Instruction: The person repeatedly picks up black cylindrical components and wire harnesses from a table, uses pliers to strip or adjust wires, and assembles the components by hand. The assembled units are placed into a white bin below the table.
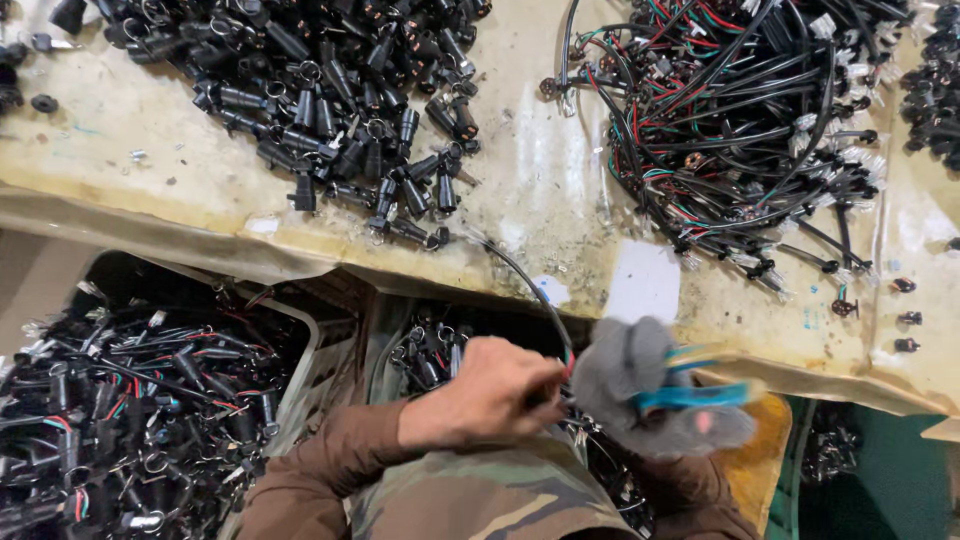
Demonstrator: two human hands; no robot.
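Fingers of the left hand (490,392) pinched a black cable (528,283) just below the counter (540,190) edge, the gloved right hand (640,390) clenched on blue-handled cutters (700,392) — blurred, so a careless snip could nick those fingers.

It was a small assembly workshop, the kind where electrical parts get put together by hand in bulk. A worn, stained workbench (540,190) filled the upper part of the frame, its covering scuffed and curling at the near edge. At upper left lay a heap of identical black cylindrical components (340,100); at upper right, a tangle of black wire harnesses (740,120) with red, green and white leads. Below the bench edge at lower left stood a pale plastic crate (318,365) piled with finished wired pieces. A few loose small black parts (905,315) sat at the right edge.
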